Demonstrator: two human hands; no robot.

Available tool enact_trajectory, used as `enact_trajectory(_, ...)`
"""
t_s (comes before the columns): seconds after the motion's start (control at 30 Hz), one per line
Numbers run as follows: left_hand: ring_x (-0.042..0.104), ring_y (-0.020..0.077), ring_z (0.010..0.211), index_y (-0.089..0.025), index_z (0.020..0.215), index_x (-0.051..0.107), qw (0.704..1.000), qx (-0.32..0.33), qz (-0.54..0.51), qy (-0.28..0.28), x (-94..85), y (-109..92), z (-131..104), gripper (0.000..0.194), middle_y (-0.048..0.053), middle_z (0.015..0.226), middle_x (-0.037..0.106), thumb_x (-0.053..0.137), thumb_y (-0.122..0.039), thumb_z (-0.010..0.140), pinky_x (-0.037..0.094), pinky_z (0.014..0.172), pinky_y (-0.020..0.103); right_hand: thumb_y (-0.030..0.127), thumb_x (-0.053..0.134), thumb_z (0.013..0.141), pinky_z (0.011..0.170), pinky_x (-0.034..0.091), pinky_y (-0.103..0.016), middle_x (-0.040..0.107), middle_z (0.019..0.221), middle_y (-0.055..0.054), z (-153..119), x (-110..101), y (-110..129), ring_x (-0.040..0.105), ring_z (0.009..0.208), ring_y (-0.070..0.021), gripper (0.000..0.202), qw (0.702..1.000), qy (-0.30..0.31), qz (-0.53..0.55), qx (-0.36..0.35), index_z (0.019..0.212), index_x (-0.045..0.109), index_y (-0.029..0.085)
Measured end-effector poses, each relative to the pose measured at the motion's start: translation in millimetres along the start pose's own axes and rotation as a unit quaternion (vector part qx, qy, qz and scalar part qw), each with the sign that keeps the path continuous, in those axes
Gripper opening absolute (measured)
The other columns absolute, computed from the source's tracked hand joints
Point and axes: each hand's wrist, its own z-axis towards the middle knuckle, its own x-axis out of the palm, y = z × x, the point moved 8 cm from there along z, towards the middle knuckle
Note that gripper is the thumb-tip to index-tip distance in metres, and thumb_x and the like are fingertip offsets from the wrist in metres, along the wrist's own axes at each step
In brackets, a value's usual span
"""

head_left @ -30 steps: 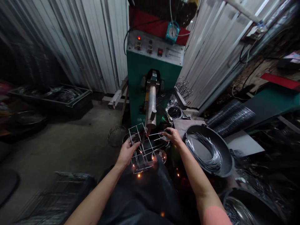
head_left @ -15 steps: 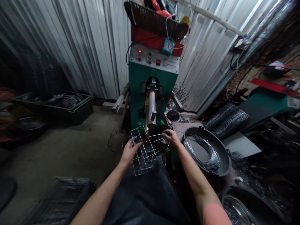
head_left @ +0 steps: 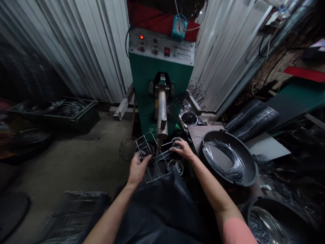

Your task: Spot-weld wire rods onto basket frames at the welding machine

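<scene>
My left hand [head_left: 137, 166] is closed on a wire rack [head_left: 152, 168], a grid of thin metal wires, gripping its left side between thumb and fingers. To the right, my right hand [head_left: 181, 149] pinches a thin metal wire [head_left: 167, 145] that runs left to the rack beneath the machine's tip. Whether wire and rack touch is too fine to tell. Above them, a green welding machine [head_left: 142, 74] reaches out with a round metal arm [head_left: 161, 112], its pointed electrode [head_left: 159, 140] close over the rack's upper right edge.
A round black pan [head_left: 250, 159] with a coil of cut wires [head_left: 228, 169] stands to my right. Lower right is a shiny bowl [head_left: 269, 220] of small metal pieces. Wire racks [head_left: 76, 210] are stacked at lower left, and a green bin [head_left: 83, 117] lies farther back.
The view has tipped down and come closer to the machine. The rack has turned slightly under the electrode, and my right hand has come a little nearer to it with the wire.
</scene>
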Motion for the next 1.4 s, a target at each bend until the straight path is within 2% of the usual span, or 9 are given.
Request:
enact_trajectory(0.23,0.046,0.0111,0.062,-0.018,0.078,0.051,1.0,-0.016,-0.017,-0.018,-0.9,8,7,0.034,-0.004,0.064,0.05,0.071,-0.039,0.06,0.036,0.06,0.024,0.046,0.065,0.074,0.076,0.043,-0.029,0.059,0.094,-0.006,12,0,-1,0.056,0.085,-0.0166,0.03,1.0,0.015,-0.003,-0.003,0.067,0.062,0.017)
enact_trajectory(0.43,0.046,0.0103,0.06,-0.017,0.077,0.052,0.998,-0.031,-0.043,-0.028,0.8,10,14,0.036,-0.004,0.064,0.051,0.072,-0.038,0.056,0.037,0.059,0.024,0.046,0.069,0.07,0.075,0.043,-0.028,0.058,0.094,-0.006,22,0,-8,0.056,0.084,-0.0161,0.03,1.0,0.015,0.001,0.01,0.067,0.061,0.017)
enact_trajectory(0.87,0.045,0.0087,0.057,-0.017,0.073,0.051,0.992,-0.065,-0.106,-0.012,5.9,13,27,0.038,-0.005,0.064,0.051,0.075,-0.035,0.052,0.035,0.056,0.022,0.044,0.067,0.072,0.075,0.043,-0.028,0.058,0.088,-0.005,34,1,-9,0.056,0.082,-0.0161,0.028,1.0,0.008,-0.018,-0.004,0.066,0.06,0.018)
enact_trajectory(1.1,0.043,0.0082,0.05,-0.017,0.074,0.049,0.993,-0.068,-0.095,0.018,8.4,14,27,0.038,-0.006,0.056,0.049,0.074,-0.038,0.054,0.033,0.051,0.021,0.044,0.068,0.071,0.075,0.043,-0.028,0.057,0.086,-0.004,32,1,-13,0.055,0.083,-0.0163,0.028,1.0,0.006,-0.02,0.002,0.065,0.059,0.018)
enact_trajectory(1.27,0.046,0.0101,0.052,-0.018,0.076,0.049,0.993,-0.082,-0.08,0.026,8.7,16,29,0.04,-0.005,0.058,0.05,0.073,-0.042,0.054,0.033,0.05,0.022,0.044,0.067,0.071,0.073,0.042,-0.026,0.057,0.085,-0.003,34,3,-17,0.055,0.081,-0.0152,0.029,1.0,0.009,-0.013,0.014,0.063,0.059,0.017)
enact_trajectory(1.4,0.042,0.0091,0.051,-0.017,0.074,0.05,0.996,-0.061,-0.065,0.027,6.9,10,27,0.038,-0.006,0.057,0.048,0.073,-0.041,0.054,0.032,0.05,0.022,0.046,0.067,0.07,0.072,0.042,-0.026,0.057,0.084,-0.003,34,2,-17,0.054,0.08,-0.0149,0.032,0.999,0.018,-0.007,0.028,0.061,0.059,0.017)
